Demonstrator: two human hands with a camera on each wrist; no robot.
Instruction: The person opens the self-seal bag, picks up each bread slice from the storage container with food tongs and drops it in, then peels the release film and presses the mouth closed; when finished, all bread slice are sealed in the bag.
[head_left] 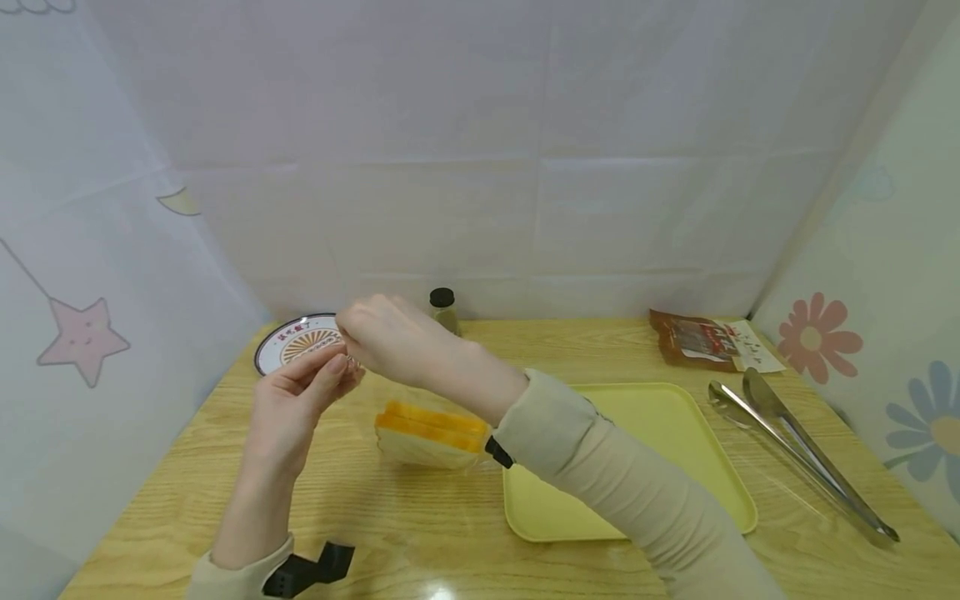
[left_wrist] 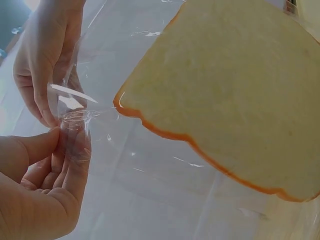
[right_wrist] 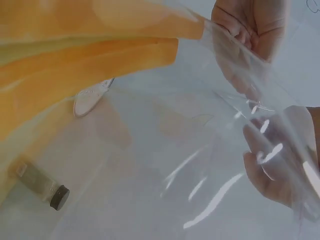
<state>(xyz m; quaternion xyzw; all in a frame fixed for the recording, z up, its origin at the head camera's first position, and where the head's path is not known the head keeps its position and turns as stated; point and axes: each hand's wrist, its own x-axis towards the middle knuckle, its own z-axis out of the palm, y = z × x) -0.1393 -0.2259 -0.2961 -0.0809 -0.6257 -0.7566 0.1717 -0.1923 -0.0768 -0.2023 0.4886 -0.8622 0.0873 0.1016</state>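
Sliced bread (head_left: 431, 429) with an orange crust is inside a clear plastic bag (left_wrist: 165, 150). Thumb and fingers of my left hand (head_left: 296, 400) pinch the bag's crumpled end, left of the bread. My right hand (head_left: 397, 342) reaches across from the right and meets the left one at that same end, its curled fingertips on the film. In the left wrist view the pale face of a bread slice (left_wrist: 225, 95) fills the right side. The right wrist view looks through the film past the orange crust (right_wrist: 90, 60). Whether the bread touches the table cannot be told.
A yellow tray (head_left: 652, 417) lies right of the bread, partly behind the right sleeve. Metal tongs (head_left: 802, 450) rest farther right, below a brown food packet (head_left: 697, 342). Toward the back stand a black-capped jar (head_left: 444, 310) and a patterned white plate (head_left: 273, 346).
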